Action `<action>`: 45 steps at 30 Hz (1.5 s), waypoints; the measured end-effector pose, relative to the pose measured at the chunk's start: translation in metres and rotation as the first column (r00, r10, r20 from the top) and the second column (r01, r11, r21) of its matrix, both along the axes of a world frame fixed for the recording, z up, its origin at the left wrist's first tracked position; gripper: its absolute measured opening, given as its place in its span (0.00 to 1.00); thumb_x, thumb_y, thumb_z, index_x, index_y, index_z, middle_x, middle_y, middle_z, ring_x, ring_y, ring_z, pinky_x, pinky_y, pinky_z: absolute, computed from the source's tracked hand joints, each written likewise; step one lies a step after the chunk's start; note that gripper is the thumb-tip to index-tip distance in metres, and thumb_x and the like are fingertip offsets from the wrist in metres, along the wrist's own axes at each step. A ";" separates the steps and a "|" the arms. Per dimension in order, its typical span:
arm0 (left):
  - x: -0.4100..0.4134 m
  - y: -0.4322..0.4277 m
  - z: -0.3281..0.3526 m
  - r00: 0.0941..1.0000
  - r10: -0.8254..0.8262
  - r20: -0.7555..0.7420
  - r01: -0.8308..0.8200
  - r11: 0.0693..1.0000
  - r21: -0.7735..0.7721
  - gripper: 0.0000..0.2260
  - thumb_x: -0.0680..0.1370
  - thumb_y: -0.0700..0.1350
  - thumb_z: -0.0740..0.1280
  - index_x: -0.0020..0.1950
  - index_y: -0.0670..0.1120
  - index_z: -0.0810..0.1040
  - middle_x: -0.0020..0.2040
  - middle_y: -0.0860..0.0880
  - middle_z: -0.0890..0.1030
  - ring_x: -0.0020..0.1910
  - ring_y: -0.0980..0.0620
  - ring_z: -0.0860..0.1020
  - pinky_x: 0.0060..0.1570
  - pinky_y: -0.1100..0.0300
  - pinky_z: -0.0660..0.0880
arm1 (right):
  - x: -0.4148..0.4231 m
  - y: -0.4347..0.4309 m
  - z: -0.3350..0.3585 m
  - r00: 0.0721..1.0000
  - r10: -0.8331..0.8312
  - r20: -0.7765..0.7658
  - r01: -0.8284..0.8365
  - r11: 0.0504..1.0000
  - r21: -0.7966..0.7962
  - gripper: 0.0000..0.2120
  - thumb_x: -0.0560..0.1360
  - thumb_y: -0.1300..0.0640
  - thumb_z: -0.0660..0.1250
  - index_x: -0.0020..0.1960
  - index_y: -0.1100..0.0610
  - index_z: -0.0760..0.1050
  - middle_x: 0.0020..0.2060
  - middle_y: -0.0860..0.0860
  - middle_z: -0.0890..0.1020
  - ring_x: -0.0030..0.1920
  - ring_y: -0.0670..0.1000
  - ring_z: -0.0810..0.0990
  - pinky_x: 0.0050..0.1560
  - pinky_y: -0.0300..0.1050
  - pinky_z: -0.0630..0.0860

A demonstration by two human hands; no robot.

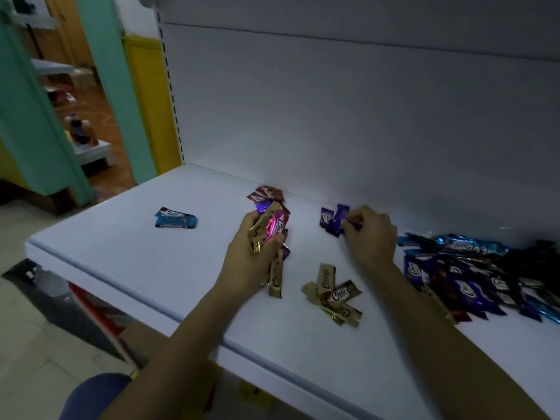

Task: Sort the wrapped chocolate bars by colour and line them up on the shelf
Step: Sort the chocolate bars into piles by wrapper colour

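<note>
Purple bars (pixel 333 221), two in number, lie near the rear of the white shelf (pixel 151 268), right of centre. The right grip (pixel 371 234) is curled, with its fingertips pinching the right-hand bar of the pair. The left grip (pixel 251 256) is clamped round a bunch (pixel 271 227) of gold, pink and purple bars, held upright at mid-shelf. A long gold bar (pixel 276 277) projects below this grip; whether it is held or lies on the shelf cannot be told. Red bars (pixel 266 194) rest just behind the bunch, against the back panel (pixel 333 101). Blue bars (pixel 175 220) lie apart at the left. Between the two forearms, near the front, sits a loose cluster of gold bars (pixel 335 294). An unsorted heap (pixel 472 277) of blue, purple and dark bars occupies the right end of the shelf.
</note>
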State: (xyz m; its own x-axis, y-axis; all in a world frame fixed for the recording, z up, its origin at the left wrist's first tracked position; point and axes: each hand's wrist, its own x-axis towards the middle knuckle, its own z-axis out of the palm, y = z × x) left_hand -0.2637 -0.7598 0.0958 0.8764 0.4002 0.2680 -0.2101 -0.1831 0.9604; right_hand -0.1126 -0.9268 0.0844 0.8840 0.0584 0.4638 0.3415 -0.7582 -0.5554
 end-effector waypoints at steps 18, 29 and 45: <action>-0.007 0.002 0.000 0.999 -0.037 0.037 0.033 0.995 0.096 0.14 0.77 0.43 0.66 0.62 0.53 0.71 0.53 0.57 0.80 0.52 0.62 0.79 0.48 0.70 0.74 | -0.076 0.052 0.033 0.786 0.568 -0.245 -0.417 0.779 0.468 0.07 0.71 0.52 0.73 0.38 0.52 0.77 0.34 0.47 0.79 0.34 0.42 0.76 0.36 0.31 0.73; -0.010 0.001 0.003 0.998 0.003 0.065 0.001 0.998 -0.065 0.16 0.77 0.36 0.67 0.61 0.51 0.71 0.51 0.51 0.80 0.48 0.61 0.81 0.45 0.68 0.76 | -0.082 0.051 0.038 0.774 0.555 -0.304 -0.190 0.662 0.725 0.05 0.79 0.58 0.62 0.49 0.60 0.71 0.35 0.51 0.81 0.25 0.42 0.78 0.25 0.32 0.71; -0.034 0.020 0.011 0.963 0.255 0.085 -0.242 0.961 -0.135 0.18 0.78 0.42 0.66 0.67 0.52 0.68 0.53 0.54 0.79 0.51 0.58 0.80 0.47 0.65 0.78 | -0.086 0.052 0.052 0.651 0.658 -0.377 -0.314 0.687 0.655 0.05 0.78 0.61 0.64 0.52 0.59 0.77 0.36 0.50 0.83 0.29 0.41 0.80 0.29 0.32 0.75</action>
